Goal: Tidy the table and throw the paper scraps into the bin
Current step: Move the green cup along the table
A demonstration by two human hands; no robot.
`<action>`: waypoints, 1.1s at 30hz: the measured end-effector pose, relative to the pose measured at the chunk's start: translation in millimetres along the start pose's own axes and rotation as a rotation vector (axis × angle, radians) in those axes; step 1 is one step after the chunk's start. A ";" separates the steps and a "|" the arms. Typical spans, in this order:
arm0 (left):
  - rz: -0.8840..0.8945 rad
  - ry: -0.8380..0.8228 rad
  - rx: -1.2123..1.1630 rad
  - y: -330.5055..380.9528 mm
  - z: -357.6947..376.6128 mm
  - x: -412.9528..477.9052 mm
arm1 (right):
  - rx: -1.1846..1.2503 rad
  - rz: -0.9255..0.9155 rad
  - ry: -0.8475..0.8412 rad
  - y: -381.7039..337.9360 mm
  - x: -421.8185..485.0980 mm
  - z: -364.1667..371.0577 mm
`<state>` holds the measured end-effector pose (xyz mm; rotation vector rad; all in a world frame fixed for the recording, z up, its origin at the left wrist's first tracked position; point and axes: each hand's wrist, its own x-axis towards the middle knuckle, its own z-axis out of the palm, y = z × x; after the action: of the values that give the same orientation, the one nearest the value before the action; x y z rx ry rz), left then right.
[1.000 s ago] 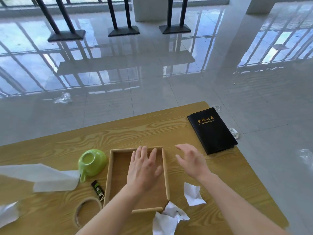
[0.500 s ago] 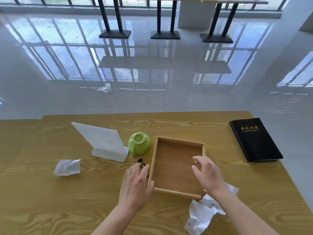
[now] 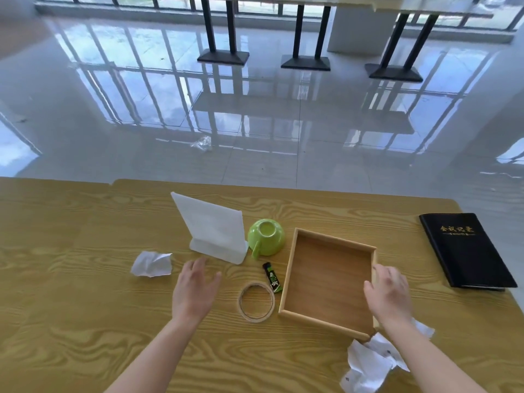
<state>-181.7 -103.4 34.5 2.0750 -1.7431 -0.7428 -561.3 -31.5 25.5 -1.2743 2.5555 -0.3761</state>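
A crumpled white paper scrap (image 3: 152, 264) lies on the wooden table (image 3: 85, 321) to the left. More crumpled paper (image 3: 368, 364) sits at the near right, partly under my right forearm. My left hand (image 3: 195, 290) hovers open above the table between the left scrap and a tape ring (image 3: 256, 304). My right hand (image 3: 388, 296) is spread over the right wall of the empty wooden tray (image 3: 295, 279), fingers apart; whether it touches the wall is unclear. No bin is in view.
A white sign stand (image 3: 212, 228) and an upturned green cup (image 3: 266, 236) stand behind the hands. A small black-and-green packet (image 3: 272, 277) lies left of the tray. A black notebook (image 3: 465, 249) rests at the right edge. Plastic scrap (image 3: 202, 143) lies on the floor.
My left hand has moved away from the tray's left side toward the left, uncovering the tape ring. My right hand stays at the tray's right wall. The view has panned left.
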 end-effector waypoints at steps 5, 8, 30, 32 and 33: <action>0.110 -0.143 -0.013 28.6 21.4 -4.4 | 0.116 -0.211 -0.094 -65.2 -2.8 20.3; 0.134 -0.229 0.001 44.1 41.0 -3.0 | 0.165 -0.329 -0.179 -116.4 6.6 33.1; -0.215 -0.134 -0.426 80.4 70.7 17.4 | -0.169 -0.798 -0.311 -187.0 63.4 74.8; -0.378 -0.125 -0.739 82.1 66.8 14.0 | -0.085 -0.786 -0.246 -177.4 51.6 65.6; -0.476 -0.139 -0.897 83.6 65.0 12.2 | -0.047 -0.777 -0.217 -172.4 44.1 61.4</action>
<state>-285.4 -126.6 26.4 1.7705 -0.6883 -1.4872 -438.7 -174.2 22.1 -2.1571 1.8128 -0.2913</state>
